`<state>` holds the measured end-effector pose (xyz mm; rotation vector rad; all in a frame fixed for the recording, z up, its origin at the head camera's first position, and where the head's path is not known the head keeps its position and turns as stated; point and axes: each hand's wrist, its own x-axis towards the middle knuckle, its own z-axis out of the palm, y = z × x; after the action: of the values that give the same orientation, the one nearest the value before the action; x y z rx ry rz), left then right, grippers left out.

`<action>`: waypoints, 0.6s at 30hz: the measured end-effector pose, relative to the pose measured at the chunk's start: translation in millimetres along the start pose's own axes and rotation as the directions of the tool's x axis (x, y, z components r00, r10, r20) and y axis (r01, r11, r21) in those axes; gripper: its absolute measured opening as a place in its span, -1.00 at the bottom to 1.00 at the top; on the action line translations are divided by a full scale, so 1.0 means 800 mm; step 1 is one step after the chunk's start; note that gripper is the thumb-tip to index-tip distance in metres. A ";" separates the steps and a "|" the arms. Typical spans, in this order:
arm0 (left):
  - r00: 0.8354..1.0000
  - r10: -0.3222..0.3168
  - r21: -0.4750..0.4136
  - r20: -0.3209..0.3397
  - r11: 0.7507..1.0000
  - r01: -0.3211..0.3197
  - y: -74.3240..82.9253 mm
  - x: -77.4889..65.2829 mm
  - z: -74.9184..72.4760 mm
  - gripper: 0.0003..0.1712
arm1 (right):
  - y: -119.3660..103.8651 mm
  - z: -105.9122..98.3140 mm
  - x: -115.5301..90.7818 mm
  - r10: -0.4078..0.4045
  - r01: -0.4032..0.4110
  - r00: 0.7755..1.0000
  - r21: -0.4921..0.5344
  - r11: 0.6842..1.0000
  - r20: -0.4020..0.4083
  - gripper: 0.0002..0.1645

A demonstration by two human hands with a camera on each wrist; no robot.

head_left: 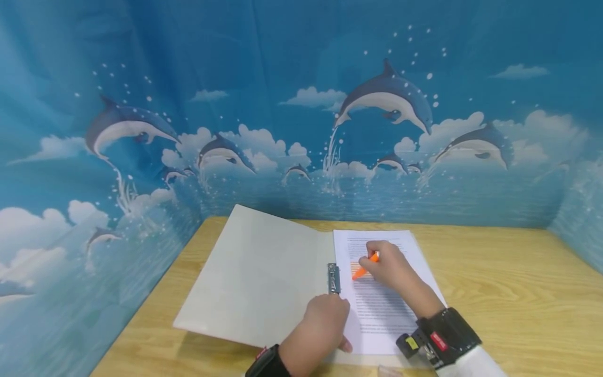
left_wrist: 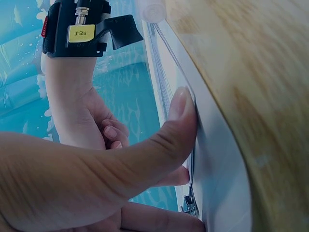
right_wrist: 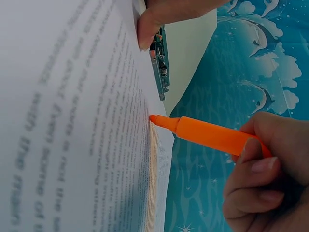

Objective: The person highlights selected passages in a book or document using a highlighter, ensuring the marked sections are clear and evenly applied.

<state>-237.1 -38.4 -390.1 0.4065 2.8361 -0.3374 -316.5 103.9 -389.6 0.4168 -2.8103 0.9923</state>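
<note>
Right hand [head_left: 388, 264]: pinching orange highlighter [head_left: 365, 267], tip on the printed paper [head_left: 381, 309] at the left text edge, by orange-marked lines. Left hand [head_left: 324, 317]: thumb spread from fingers, resting on lower-left paper, just below metal clip [head_left: 334, 278]. Paper lies in open folder [head_left: 259, 272] on wooden surface [head_left: 513, 277]. Dolphin-print backdrop [head_left: 282, 52] behind.

Open folder [head_left: 358, 359] on table [head_left: 513, 283], backdrop [head_left: 282, 52] behind; cover [head_left: 254, 267] at left, printed sheet [head_left: 377, 337] at right, metal clip [head_left: 334, 278] between; left hand [head_left: 322, 317] at sheet's left edge, just before clip; right hand [head_left: 390, 266] over sheet's upper half, highlighter [right_wrist: 207, 135] in it, tip [right_wrist: 153, 118] on sheet.
</note>
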 end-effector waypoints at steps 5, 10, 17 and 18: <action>1.000 -0.007 -0.008 0.012 1.000 0.007 0.000 0.000 0.000 -0.16 | 0.000 -0.001 0.002 -0.015 0.015 1.000 -0.013 1.000 -0.004 -0.71; 1.000 -0.010 -0.009 0.007 1.000 0.010 0.000 0.001 0.002 -0.16 | -0.001 -0.004 0.002 -0.005 0.005 1.000 -0.001 1.000 0.007 -0.67; 1.000 -0.007 -0.006 0.004 1.000 0.007 0.000 0.000 0.001 -0.16 | 0.004 -0.008 0.000 0.003 -0.003 1.000 -0.019 1.000 0.000 -0.66; 1.000 -0.009 -0.003 0.008 1.000 0.009 0.000 0.001 0.001 -0.16 | 0.005 -0.008 0.000 0.006 -0.006 1.000 -0.023 1.000 0.000 -0.66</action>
<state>-237.4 -38.2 -391.1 0.3904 2.8309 -0.3356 -317.5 111.0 -386.7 0.4054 -2.8216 0.9597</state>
